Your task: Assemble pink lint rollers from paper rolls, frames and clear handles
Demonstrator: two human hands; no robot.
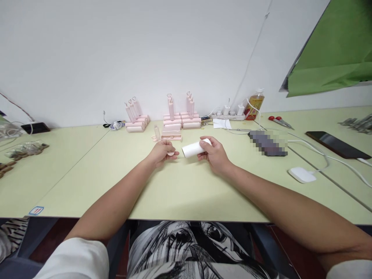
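My right hand [214, 155] grips a white lint-roller refill roll [192, 149], tilted with its open dark end toward my left hand. Between the thumb and fingers of my left hand [163, 153] is a small white round piece [170, 153], held just left of the roll and apart from it. Just beyond my hands lie an open pink case [171, 137] and a small clear-and-pink handle piece [157, 132]. Behind these are pink cylindrical cases [191, 123] in stacks, with several slim pink handles [171, 108] standing on them.
A power strip [228, 116] with plugs and a drink bottle [255, 104] stand along the wall. To the right are red-handled pliers [280, 122], a phone [337, 144], and a white charger [302, 175] with cables. Bagged parts [26, 150] lie at left.
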